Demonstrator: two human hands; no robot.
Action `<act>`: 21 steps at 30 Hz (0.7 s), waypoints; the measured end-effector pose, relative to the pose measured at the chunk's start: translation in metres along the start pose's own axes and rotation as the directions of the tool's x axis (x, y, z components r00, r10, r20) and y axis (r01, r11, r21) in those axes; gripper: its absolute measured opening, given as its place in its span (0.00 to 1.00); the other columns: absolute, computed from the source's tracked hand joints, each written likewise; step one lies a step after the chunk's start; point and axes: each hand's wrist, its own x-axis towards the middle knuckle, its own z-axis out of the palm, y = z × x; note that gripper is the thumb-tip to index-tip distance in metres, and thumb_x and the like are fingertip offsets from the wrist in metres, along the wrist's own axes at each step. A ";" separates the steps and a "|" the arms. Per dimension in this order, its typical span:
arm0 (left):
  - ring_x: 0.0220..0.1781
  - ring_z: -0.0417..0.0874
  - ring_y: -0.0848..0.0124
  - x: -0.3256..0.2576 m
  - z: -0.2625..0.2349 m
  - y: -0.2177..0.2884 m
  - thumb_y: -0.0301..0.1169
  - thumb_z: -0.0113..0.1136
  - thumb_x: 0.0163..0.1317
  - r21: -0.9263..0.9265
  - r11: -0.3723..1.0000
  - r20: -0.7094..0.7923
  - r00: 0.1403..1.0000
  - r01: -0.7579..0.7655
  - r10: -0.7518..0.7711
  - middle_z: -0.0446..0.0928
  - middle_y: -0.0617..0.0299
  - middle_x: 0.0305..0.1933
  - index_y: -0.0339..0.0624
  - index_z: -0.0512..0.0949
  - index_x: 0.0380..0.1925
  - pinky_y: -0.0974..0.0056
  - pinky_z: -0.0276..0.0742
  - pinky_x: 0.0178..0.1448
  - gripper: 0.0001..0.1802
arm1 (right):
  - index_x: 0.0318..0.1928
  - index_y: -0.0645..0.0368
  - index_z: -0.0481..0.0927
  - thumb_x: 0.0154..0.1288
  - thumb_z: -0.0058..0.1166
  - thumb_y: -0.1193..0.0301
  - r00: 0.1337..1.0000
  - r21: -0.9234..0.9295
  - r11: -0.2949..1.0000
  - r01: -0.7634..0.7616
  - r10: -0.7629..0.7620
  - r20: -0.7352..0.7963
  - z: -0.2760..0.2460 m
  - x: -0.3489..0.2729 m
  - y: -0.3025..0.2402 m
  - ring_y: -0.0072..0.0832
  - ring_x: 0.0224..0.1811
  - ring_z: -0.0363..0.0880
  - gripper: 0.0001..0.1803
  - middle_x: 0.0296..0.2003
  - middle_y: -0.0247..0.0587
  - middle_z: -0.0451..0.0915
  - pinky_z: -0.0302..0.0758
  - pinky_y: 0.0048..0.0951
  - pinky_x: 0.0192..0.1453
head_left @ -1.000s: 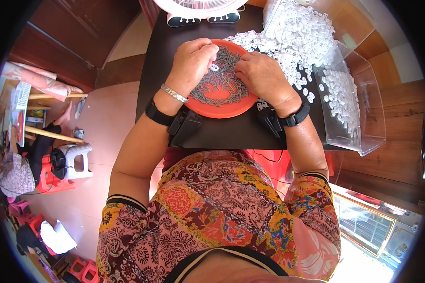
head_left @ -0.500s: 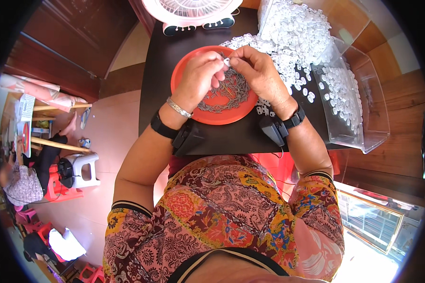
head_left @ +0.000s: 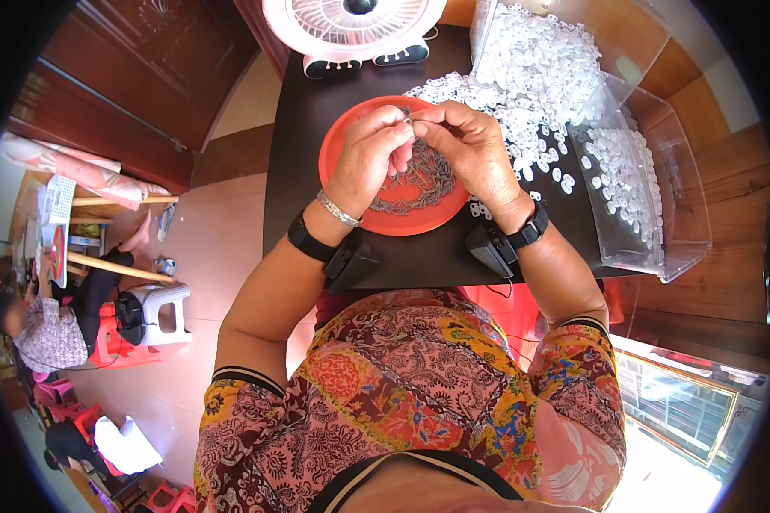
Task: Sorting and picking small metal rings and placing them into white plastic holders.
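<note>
My left hand (head_left: 368, 158) and my right hand (head_left: 466, 150) meet fingertip to fingertip above the far part of a round red plate (head_left: 411, 226). Both are closed in a pinch. Between the left fingertips is a small white plastic piece (head_left: 408, 121), mostly covered by the fingers. Whatever the right thumb and forefinger grip there is too small to make out. Many short, thin grey pieces (head_left: 432, 184), screw-like in shape, lie in the plate under my hands. Loose white oval plastic pieces (head_left: 530, 145) with holes are spread just beyond my right hand.
A large heap of white pieces (head_left: 543, 64) spills from a clear bin at the far right. Another clear bin (head_left: 680, 248) holds more at the dark table's (head_left: 295, 145) right edge. A pink-white fan (head_left: 359, 26) stands at the back. Another person (head_left: 51, 333) sits at far left.
The white piece, plainly visible between the fingertips before, is now mostly covered as the fingers close together. The whole view has shifted slightly, with the plate and fan lower and further right.
</note>
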 end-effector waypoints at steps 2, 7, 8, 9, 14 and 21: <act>0.22 0.71 0.79 0.000 -0.002 0.001 0.35 0.48 0.64 -0.012 1.000 0.008 1.000 -0.005 0.005 0.72 0.66 0.23 0.42 0.71 0.26 0.75 0.65 0.27 0.11 | 0.41 0.64 0.81 0.66 0.54 0.76 1.000 0.007 1.000 0.019 -0.019 0.001 0.000 0.000 -0.002 0.15 0.38 0.76 0.06 0.34 0.32 0.81 0.73 0.20 0.47; 0.21 0.70 0.79 0.001 -0.002 0.003 0.34 0.49 0.63 0.046 0.999 -0.019 1.000 -0.014 0.015 0.71 0.66 0.21 0.42 0.71 0.24 0.74 0.64 0.26 0.11 | 0.42 0.63 0.81 0.66 0.53 0.77 0.998 -0.038 0.998 0.048 -0.046 0.041 -0.002 0.001 -0.004 0.15 0.39 0.76 0.06 0.35 0.32 0.81 0.73 0.20 0.46; 0.21 0.70 0.79 0.001 -0.001 0.002 0.34 0.49 0.63 0.049 0.999 -0.017 1.000 -0.014 0.015 0.71 0.66 0.21 0.42 0.71 0.24 0.74 0.64 0.26 0.11 | 0.42 0.63 0.81 0.66 0.53 0.77 0.998 -0.037 0.998 0.050 -0.048 0.039 -0.002 0.001 -0.003 0.15 0.39 0.76 0.06 0.35 0.32 0.81 0.73 0.20 0.46; 0.21 0.70 0.79 0.001 -0.001 0.000 0.34 0.49 0.63 0.058 0.998 -0.017 0.999 -0.032 0.033 0.71 0.66 0.21 0.42 0.71 0.24 0.74 0.64 0.26 0.11 | 0.42 0.63 0.81 0.66 0.53 0.77 0.997 -0.046 0.997 0.061 -0.060 0.038 -0.002 0.001 -0.003 0.15 0.39 0.76 0.06 0.35 0.33 0.81 0.74 0.20 0.46; 0.20 0.69 0.80 0.001 -0.003 0.003 0.31 0.49 0.62 0.055 0.996 0.001 0.998 -0.065 0.065 0.70 0.66 0.21 0.40 0.70 0.24 0.74 0.64 0.24 0.10 | 0.41 0.64 0.81 0.66 0.53 0.78 1.000 -0.006 1.000 0.008 -0.008 0.029 -0.004 0.000 -0.007 0.16 0.39 0.76 0.06 0.35 0.32 0.82 0.74 0.20 0.47; 0.22 0.69 0.78 0.000 -0.006 0.010 0.32 0.47 0.60 0.143 0.983 0.054 0.992 -0.119 0.112 0.69 0.66 0.21 0.39 0.70 0.24 0.73 0.64 0.27 0.10 | 0.38 0.64 0.79 0.66 0.53 0.77 0.998 -0.056 0.998 -0.043 0.045 0.052 -0.010 0.002 -0.012 0.15 0.36 0.75 0.04 0.31 0.30 0.80 0.73 0.20 0.45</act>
